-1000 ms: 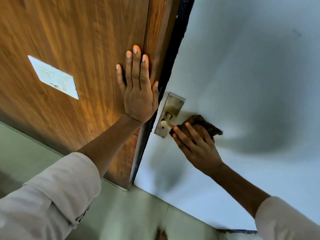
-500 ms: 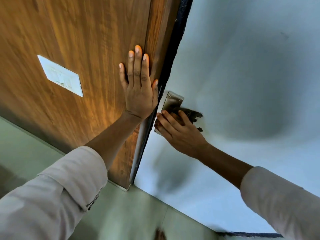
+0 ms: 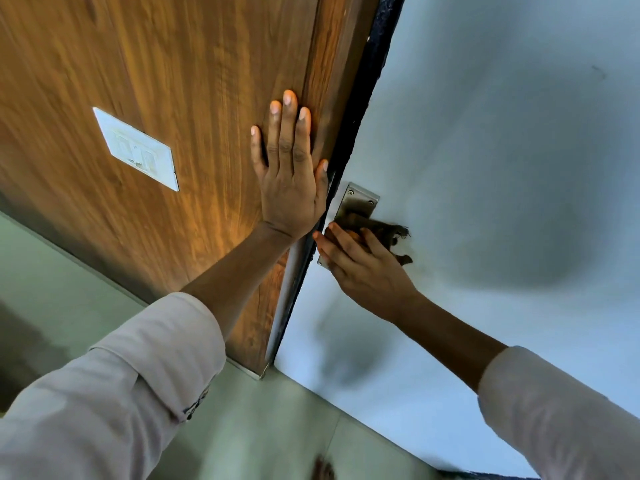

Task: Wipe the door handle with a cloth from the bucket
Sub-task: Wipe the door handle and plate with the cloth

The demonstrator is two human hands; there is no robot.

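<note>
In the head view, the left hand (image 3: 289,181) lay flat, fingers spread, on the wooden panel (image 3: 173,98), likely as a brace. Just right of it, the right hand (image 3: 360,268) pressed the brown cloth (image 3: 374,225) over the door handle (hidden beneath), fingers closed on it against the metal plate (image 3: 358,199).

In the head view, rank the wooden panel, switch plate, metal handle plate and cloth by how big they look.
1. wooden panel, by far the largest
2. switch plate
3. metal handle plate, partly covered
4. cloth, mostly hidden under the right hand, so the last two are unsure
</note>
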